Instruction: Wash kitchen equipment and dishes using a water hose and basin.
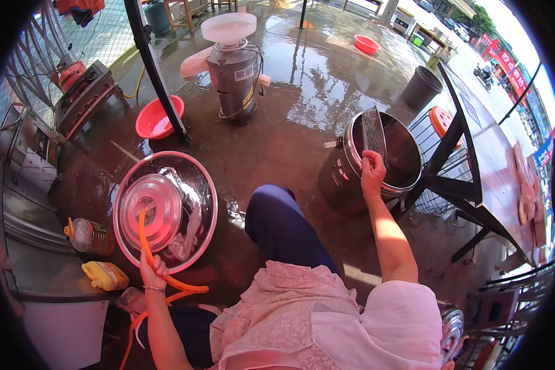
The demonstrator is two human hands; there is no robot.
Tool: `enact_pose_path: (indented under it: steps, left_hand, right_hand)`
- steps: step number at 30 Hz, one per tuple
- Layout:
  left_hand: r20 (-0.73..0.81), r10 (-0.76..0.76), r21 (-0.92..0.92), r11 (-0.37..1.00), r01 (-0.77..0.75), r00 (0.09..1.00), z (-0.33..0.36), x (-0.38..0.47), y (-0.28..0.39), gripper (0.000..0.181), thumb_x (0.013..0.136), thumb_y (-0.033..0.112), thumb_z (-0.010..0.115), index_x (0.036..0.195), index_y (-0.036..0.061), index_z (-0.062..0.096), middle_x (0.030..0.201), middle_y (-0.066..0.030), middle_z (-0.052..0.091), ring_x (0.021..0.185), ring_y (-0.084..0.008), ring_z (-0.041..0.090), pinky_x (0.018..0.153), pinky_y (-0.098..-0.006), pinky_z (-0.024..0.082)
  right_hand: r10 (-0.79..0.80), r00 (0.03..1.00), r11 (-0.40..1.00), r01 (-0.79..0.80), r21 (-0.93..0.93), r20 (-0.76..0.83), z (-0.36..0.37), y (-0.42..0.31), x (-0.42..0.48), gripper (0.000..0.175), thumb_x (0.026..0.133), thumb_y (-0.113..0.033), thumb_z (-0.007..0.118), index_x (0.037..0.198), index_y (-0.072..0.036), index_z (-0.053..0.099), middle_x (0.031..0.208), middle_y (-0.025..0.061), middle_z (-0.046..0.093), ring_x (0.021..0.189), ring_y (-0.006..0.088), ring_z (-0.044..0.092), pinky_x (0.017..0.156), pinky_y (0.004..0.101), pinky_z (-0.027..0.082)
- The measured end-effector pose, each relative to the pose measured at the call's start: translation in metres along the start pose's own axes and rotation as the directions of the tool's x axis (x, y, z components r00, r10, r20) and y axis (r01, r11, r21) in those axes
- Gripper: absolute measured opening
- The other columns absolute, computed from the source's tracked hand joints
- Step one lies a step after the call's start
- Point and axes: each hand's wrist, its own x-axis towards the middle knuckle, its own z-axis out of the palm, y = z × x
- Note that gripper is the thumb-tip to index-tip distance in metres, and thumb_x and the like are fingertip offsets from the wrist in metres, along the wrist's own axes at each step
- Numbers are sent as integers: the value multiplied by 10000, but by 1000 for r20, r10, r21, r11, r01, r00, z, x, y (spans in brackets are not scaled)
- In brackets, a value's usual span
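My left hand [153,272] grips an orange hose [144,236] near its end. The hose mouth points down at a round metal lid [166,222] lying in a wide stainless steel basin [211,208]. A pale, crumpled cloth or bag [185,245] rests beside the lid in the basin. At the right, my right hand [373,171] pinches the near end of a metal mesh strainer [373,132]. The strainer leans up along the left side of the mouth of a tall dark drum [340,185] with a shiny steel rim. The inside bottom of the drum is hidden.
Ahead stands a grinding machine [233,78] with a white hopper on the wet floor. A red tub [159,122] sits by a black post [152,64]. An oil bottle [90,236] and a yellow jug [105,276] flank the basin. A folding table [499,152] edges the right.
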Motion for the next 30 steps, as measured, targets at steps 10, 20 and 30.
enact_pose_path:
  steps: [10, 20, 30]
  left_hand:
    - [-214, 23, 98, 995, -2, 977, 9, 17, -3, 322, 962, 440, 404, 1148, 229, 562, 508, 51, 352, 370, -75, 322, 352, -237, 296]
    - [-316, 10, 192, 980, 53, 949, 66, 32, 0, 330, 948, 477, 397, 1103, 236, 560, 505, 51, 344, 365, -85, 318, 346, -244, 286]
    - [-350, 0, 185, 980, 69, 937, 60, 34, -2, 349, 947, 492, 390, 1122, 243, 562, 502, 53, 305, 377, -82, 288, 359, -247, 277]
  right_hand:
    - [446, 895, 848, -424, 319, 2, -125, 54, 30, 272, 963, -214, 466, 910, -23, 652, 811, 42, 650, 669, 58, 527, 581, 198, 425]
    - [-94, 890, 935, 232, -268, 446, -75, 30, 37, 277, 864, -192, 607, 1065, -2, 608, 924, 138, 657, 862, 277, 628, 813, 367, 478]
    - [204, 800, 731, 258, -631, 564, -60, 17, 37, 291, 918, -353, 526, 810, -89, 580, 616, 153, 610, 618, 353, 627, 574, 469, 473]
